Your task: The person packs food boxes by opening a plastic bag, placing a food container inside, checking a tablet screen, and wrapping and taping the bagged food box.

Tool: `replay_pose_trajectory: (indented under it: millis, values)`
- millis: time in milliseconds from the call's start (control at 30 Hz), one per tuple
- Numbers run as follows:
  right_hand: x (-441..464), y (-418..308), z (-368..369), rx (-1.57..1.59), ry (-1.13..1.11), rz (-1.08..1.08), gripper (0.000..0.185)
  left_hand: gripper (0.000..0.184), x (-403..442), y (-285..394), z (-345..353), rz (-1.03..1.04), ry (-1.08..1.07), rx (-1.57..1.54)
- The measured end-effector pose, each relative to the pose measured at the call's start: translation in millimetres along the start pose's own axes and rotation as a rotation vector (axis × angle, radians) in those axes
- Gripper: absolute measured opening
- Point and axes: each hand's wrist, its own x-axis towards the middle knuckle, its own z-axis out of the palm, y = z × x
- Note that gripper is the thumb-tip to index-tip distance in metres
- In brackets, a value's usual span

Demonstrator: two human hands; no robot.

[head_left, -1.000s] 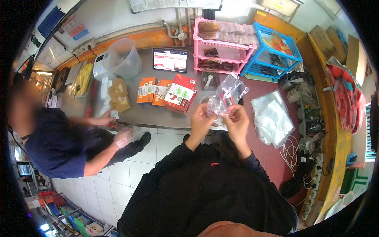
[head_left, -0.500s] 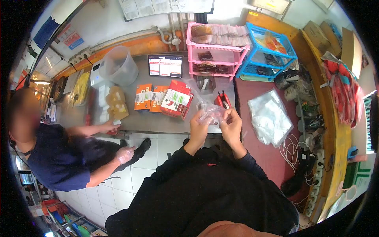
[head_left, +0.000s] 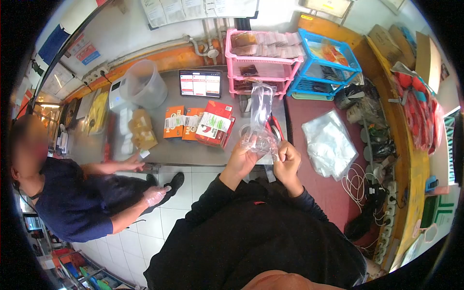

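A clear plastic bag point(head_left: 261, 108) is held up between my two hands near the counter's front edge. Its upper part stretches away from me as a long strip, while the lower part is bunched and shows rounded, see-through folds. My left hand point(head_left: 241, 160) grips the bunched part from the left side. On the right, my right hand point(head_left: 287, 162) pinches the bag's edge with curled fingers. Behind the bag lies a red-handled tool point(head_left: 276, 126), partly covered. Left of my hands sit a red printed box point(head_left: 214, 123) and two orange boxes point(head_left: 174, 122).
A tablet point(head_left: 200, 84) stands at the back beside a pink rack point(head_left: 263, 60) and a blue rack point(head_left: 328, 63). Clear plastic bags point(head_left: 329, 142) lie on the right with a white cable point(head_left: 355, 186). A co-worker point(head_left: 82, 193) with a gloved hand stands at left.
The bag, bunched between my hands before, now extends upward as a long strip. My right hand has curled more tightly and moved slightly down. The co-worker's gloved hand stays low.
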Motion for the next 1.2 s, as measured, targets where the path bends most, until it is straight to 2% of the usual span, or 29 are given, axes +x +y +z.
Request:
replay_pose_trajectory:
  millis: [200, 333, 400, 467, 500, 567, 733, 800, 833, 900, 933, 1000, 1033, 1067, 1100, 1200]
  values:
    - [-2.2, -1.8, -6.3, -0.090, 0.039, -0.102, 0.033, 0.028, -1.3, -6.5, -8.5, -0.004, 0.020, -0.047]
    - [-0.6, 3.4, -9.6, -0.004, 0.160, -0.249, 0.027, 0.010, -2.5, -10.7, -9.0, 0.006, 0.069, 0.082]
    - [0.3, -0.1, -14.7, -0.022, 0.191, -0.240, 0.025, 0.010, -2.7, -11.1, -10.3, -0.001, 0.087, 0.126]
    - [0.7, -0.1, -21.1, -0.067, 0.236, -0.230, 0.024, 0.023, -3.6, -8.7, -11.0, 0.014, -0.013, 0.244]
    - [1.8, -1.7, -22.6, -0.067, 0.236, -0.228, 0.024, 0.023, -3.9, -8.0, -10.2, 0.013, -0.012, 0.244]
    - [6.6, -8.2, -25.5, -0.144, 0.297, -0.283, 0.026, 0.022, -4.1, -6.0, -6.6, 0.070, -0.058, 0.584]
    - [2.9, -8.9, -33.3, -0.203, 0.266, -0.336, 0.027, 0.025, -6.0, -4.6, -0.5, 0.097, 0.015, 0.631]
    - [-0.1, -3.2, -34.4, -0.202, 0.284, -0.292, 0.025, 0.024, -5.7, -3.3, 5.2, 0.099, 0.023, 0.657]
    - [-0.5, -3.5, -33.5, -0.202, 0.285, -0.293, 0.025, 0.023, -6.9, -3.0, 11.8, 0.085, 0.041, 0.554]
    - [-3.1, -6.3, -27.0, -0.064, 0.379, -0.074, 0.018, 0.024, -10.1, 0.1, 28.7, 0.069, 0.062, 0.451]
    - [1.2, -13.3, -22.5, -0.064, 0.378, -0.072, 0.018, 0.029, -9.6, 3.2, 39.0, 0.017, 0.084, 0.392]
    - [13.3, -30.3, -13.3, 0.221, 0.285, 0.140, 0.020, 0.034, -6.9, -4.4, 37.5, -0.038, 0.104, 0.334]
    - [11.7, -31.4, -11.5, 0.220, 0.289, 0.139, 0.020, 0.036, -3.7, -16.8, 25.4, 0.070, 0.055, 0.468]
    - [10.0, -32.4, -10.6, 0.094, 0.153, 0.208, 0.021, 0.038, -1.6, -26.4, 13.6, 0.180, 0.003, 0.599]
    - [9.6, -32.7, -10.9, -0.031, 0.016, 0.275, 0.023, 0.038, -1.5, -28.4, 11.5, 0.179, -0.002, 0.599]
    - [2.1, -7.0, -14.0, 0.020, 0.038, 0.341, 0.027, 0.033, -1.2, -29.1, 7.3, 0.179, 0.149, 0.501]
